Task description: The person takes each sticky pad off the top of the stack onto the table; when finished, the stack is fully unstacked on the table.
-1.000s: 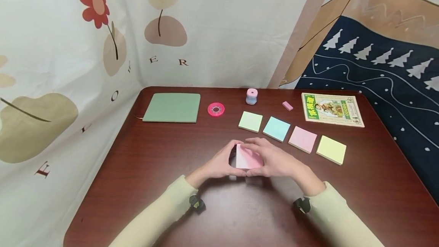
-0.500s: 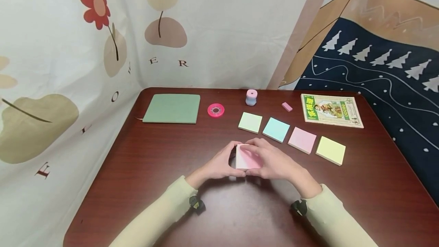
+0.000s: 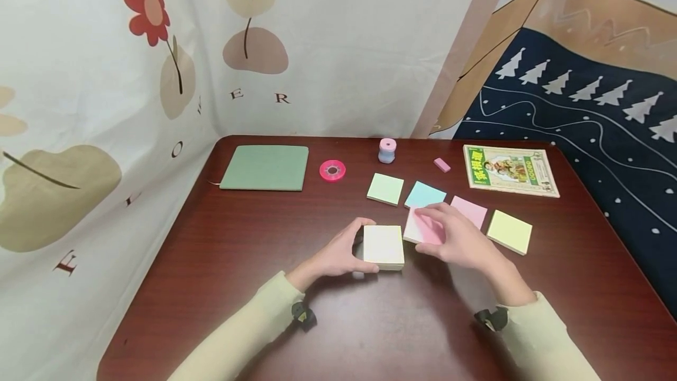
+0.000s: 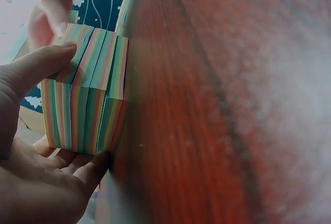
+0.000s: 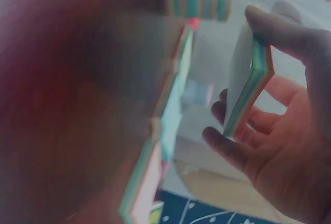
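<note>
My left hand (image 3: 341, 251) grips a stack of sticky note pads (image 3: 383, 246) by its left side, thumb at the near edge and fingers behind. Striped coloured edges of the stack (image 4: 85, 92) show in the left wrist view, and its top is pale. To the right, my right hand (image 3: 460, 237) pinches a pink-topped sticky note pad (image 3: 420, 228) between thumb and fingers, raised off the stack. In the right wrist view this held pad (image 5: 248, 87) has rainbow edges. It overlaps the blue pad (image 3: 425, 194) and sits near the pink pad (image 3: 469, 211) in the head view.
A green pad (image 3: 385, 189) and a yellow pad (image 3: 509, 231) continue the slanted row. Farther back lie a green notebook (image 3: 264, 167), a pink tape roll (image 3: 332, 170), a pink-and-blue spool (image 3: 387, 150), a pink eraser (image 3: 442, 164) and an illustrated booklet (image 3: 511, 170).
My right hand has lifted the pink-topped pad off the stack and carried it to the right, baring the pale top beneath. My left hand has stayed in place on the stack.
</note>
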Available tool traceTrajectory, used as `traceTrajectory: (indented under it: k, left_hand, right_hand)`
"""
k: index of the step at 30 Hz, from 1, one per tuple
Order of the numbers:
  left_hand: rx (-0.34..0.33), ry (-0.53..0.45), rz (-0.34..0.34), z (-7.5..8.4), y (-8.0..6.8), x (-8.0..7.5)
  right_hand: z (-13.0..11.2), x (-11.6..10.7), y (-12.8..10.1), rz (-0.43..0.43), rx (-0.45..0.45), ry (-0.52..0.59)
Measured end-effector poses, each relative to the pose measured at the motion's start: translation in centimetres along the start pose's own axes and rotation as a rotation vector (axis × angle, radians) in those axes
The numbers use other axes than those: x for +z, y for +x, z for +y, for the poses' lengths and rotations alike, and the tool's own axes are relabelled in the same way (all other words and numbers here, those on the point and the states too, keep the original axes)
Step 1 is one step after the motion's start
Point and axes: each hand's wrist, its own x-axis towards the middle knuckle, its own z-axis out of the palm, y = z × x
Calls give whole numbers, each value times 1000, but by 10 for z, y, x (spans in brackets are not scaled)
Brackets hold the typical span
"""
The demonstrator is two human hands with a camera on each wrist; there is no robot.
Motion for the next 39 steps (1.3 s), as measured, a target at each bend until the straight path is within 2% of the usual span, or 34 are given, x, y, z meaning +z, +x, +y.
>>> traceTrajectory:
  k: [6, 13, 22, 26, 29, 34, 37, 39]
  left_hand:
    - [-2, 2, -6, 0, 0, 0]
    - [2, 9, -14, -2, 2, 0]
    - [-2, 9, -14, -3, 1, 1]
    - [-5, 1, -12, -3, 1, 1]
    - [-1, -1, -9, -2, 1, 1]
    - [6, 1, -7, -3, 1, 0]
    - [8, -1, -9, -4, 1, 0]
    - [13, -1, -11, -4, 2, 0]
  right_hand:
    - [19, 15, -8, -42, 39, -82]
    - [18, 29, -9, -58, 8, -152]
    - [17, 30, -11, -77, -19, -207]
    - [16, 23, -10, -108, -29, -222]
    - [9, 12, -8, -103, -38, -210]
    - [-10, 0, -1, -50, -77, -97]
    - [-21, 3, 4, -57, -156, -43]
    - [-28, 9, 8, -73, -219, -46]
